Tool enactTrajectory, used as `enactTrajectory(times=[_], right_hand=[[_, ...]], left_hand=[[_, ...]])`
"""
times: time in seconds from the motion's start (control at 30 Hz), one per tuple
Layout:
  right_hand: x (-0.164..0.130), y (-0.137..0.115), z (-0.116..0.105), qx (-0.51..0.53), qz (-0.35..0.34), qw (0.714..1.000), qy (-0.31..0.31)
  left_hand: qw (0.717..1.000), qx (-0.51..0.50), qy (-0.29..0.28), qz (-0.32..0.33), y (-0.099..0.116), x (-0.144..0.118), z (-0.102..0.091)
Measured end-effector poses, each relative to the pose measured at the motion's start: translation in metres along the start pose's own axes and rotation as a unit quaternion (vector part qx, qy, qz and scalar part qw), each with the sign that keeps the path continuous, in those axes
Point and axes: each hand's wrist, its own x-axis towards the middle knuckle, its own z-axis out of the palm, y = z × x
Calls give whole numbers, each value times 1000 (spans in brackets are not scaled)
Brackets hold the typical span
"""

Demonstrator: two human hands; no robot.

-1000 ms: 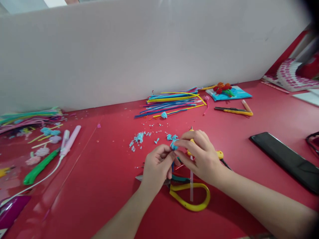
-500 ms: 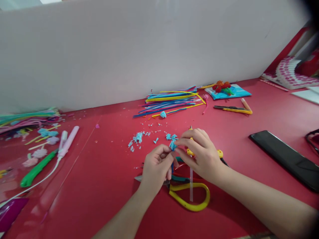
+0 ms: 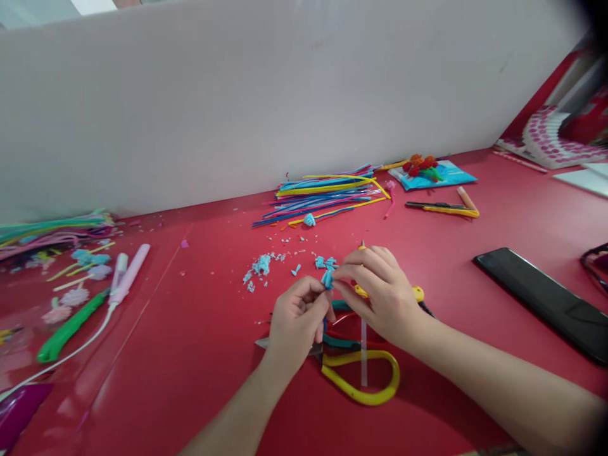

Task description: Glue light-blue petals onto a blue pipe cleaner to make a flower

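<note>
Between unmoved hands, blue piece (image 3: 327, 278) (still pinched)

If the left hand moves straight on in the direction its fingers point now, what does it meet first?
Probably the small blue piece pinched at its fingertips, then the right hand just beyond it. The left hand points up and to the right; depth is hard to judge.

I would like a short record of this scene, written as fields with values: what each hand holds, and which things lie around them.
left hand: left hand pinches the blue piece from below
right hand: right hand pinches the same blue piece from the right
under the hands: yellow-handled scissors lying on the red table
behind the hands: blue scraps; bundle of coloured strips by the white wall
right side: black flat object
left side: green-handled tool
</note>
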Motion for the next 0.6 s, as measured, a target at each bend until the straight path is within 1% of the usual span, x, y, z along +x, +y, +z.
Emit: enactTrajectory(times=[0.17, 0.23, 0.33, 0.4, 0.43, 0.47, 0.5, 0.53, 0.6], right_hand=[[0, -2, 2, 2, 1, 1000, 2], [1, -2, 1, 8, 5, 1000, 14], [7, 3, -8, 21, 15, 999, 45], [11, 12, -19, -19, 50, 998, 32], [12, 18, -25, -67, 84, 994, -5], [12, 24, -30, -129, 120, 983, -50], [11, 30, -34, -190, 158, 963, -113], [8, 35, -37, -228, 172, 939, -191], [-2, 42, -37, -229, 156, 927, -252]], left_hand=[[1000, -12, -12, -2, -2, 1, -2], [999, -31, -17, -12, -3, 2, -2], [996, -79, -30, -30, -5, 4, -4], [993, -109, -33, -36, -5, 6, -6], [992, -121, -32, -37, -5, 7, -7], [990, -129, -30, -37, -5, 8, -8], [990, -136, -27, -36, -5, 9, -10], [989, -141, -22, -33, -4, 10, -11], [988, -150, -7, -24, -4, 11, -12]])
